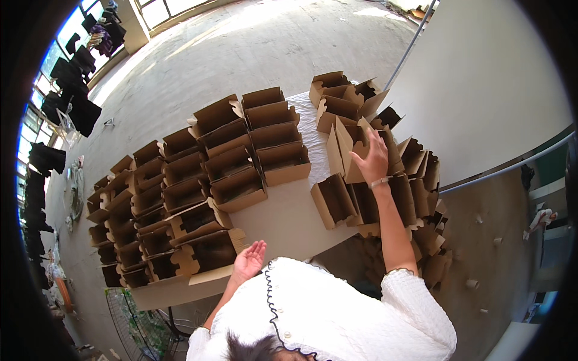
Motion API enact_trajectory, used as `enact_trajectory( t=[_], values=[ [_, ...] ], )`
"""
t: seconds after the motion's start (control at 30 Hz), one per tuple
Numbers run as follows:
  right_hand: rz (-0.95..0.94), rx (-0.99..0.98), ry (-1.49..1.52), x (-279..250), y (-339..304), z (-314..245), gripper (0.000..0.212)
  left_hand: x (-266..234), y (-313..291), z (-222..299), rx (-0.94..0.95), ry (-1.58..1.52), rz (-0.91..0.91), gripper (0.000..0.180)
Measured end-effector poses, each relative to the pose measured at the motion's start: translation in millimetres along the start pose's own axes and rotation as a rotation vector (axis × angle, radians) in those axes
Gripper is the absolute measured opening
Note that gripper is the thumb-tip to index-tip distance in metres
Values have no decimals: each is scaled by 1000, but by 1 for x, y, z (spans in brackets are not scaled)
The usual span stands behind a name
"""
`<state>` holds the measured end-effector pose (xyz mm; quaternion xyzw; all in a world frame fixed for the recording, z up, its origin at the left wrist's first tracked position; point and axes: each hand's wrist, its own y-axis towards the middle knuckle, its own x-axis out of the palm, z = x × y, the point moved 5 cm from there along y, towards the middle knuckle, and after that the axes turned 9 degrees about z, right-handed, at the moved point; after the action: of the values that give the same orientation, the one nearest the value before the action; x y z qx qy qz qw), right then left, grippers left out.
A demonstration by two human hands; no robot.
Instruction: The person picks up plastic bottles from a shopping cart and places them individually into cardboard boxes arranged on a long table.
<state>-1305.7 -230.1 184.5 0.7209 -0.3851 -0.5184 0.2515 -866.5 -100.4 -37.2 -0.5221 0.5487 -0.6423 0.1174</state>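
Observation:
My right hand reaches over an open brown cardboard box on the right side of the table. Its thumb and fingers are apart at the box's upper edge; whether they touch it I cannot tell. Low in front of me, my left hand is held with the palm turned up and fingers stretched out, nothing in it. Beside it stands another open cardboard box, the nearest of the left group, with a flap folded outward. Bare tabletop shows between the two groups.
Rows of open cardboard boxes fill the table's left side. More boxes crowd the right edge, some lower down. A white panel rises at the right. A wire basket stands below the table's near left edge.

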Motion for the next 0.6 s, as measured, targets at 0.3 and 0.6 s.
enact_trajectory(
  t=[0.3, 0.6],
  values=[
    [-461, -205, -114, 5, 6, 24, 27, 13, -50, 2, 100, 7, -122, 25],
    [-198, -757, 298, -99, -9, -239, 11, 114, -269, 19, 1545, 936, -175, 44]
  ],
)
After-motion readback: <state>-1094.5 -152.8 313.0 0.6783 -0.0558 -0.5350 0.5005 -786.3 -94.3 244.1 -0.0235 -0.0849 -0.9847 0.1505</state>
